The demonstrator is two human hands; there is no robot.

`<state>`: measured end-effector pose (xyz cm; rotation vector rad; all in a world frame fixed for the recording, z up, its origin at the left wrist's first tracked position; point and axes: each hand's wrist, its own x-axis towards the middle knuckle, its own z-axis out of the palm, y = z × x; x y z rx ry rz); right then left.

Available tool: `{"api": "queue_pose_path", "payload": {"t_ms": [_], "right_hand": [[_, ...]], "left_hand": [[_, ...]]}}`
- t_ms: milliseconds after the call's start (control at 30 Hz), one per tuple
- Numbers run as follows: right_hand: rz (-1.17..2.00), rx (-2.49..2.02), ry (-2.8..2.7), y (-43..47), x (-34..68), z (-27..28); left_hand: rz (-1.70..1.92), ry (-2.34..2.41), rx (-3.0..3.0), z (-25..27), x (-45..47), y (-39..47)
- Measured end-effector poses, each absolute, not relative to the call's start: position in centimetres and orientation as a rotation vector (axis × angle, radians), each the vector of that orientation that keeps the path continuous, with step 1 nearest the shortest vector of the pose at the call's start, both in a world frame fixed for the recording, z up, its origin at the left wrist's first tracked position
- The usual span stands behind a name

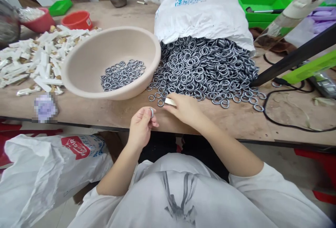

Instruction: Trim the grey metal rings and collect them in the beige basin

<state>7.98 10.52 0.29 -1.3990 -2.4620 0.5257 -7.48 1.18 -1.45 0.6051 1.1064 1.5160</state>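
My left hand (141, 124) pinches a grey ring (151, 112) between thumb and fingers, just above the table's front edge. In my right hand (185, 107) is a small tool with a white handle (170, 102) and a dark tip pointing left; its exact kind I cannot make out. The two hands are close together but apart. Beyond my right hand lies a big heap of grey rings (199, 67), spilling from a white sack (202, 14). Left of the heap stands a beige basin (78, 77) with many rings (123, 74) on its bottom.
White pieces (44, 60) are heaped at the left, near a red bowl (77, 20). A black bar (294, 56), a cable (265, 105) and a clear bottle (288, 18) stand or lie at the right. A white bag (52, 172) is below the table's edge.
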Motion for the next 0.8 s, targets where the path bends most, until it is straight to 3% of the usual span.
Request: {"api": "queue_pose_path", "payload": {"t_ms": [233,433,500,600,800], "right_hand": [[0.424,-1.339,-2.757,11.1,4.8,0.2],[1.466,-0.961,-2.139,10.0,8.0,1.1],[1.623,-0.857,-1.92,9.2,8.7,1.0],[1.553,-0.871,-1.715,7.9,9.0,0.3],[1.343,-0.904,-1.596,6.8,9.4,-1.1]], "left_hand": [[1.632,1.187,0.485,-2.0,-11.0,1.6],[1.298,1.39,1.223,-2.5,-8.7,2.7],[1.203,1.432,1.455,-2.3,-7.5,2.8],[1.25,1.429,1.468,-1.9,-5.7,2.9],[1.425,1.153,0.944,-1.7,-2.2,2.8]]}}
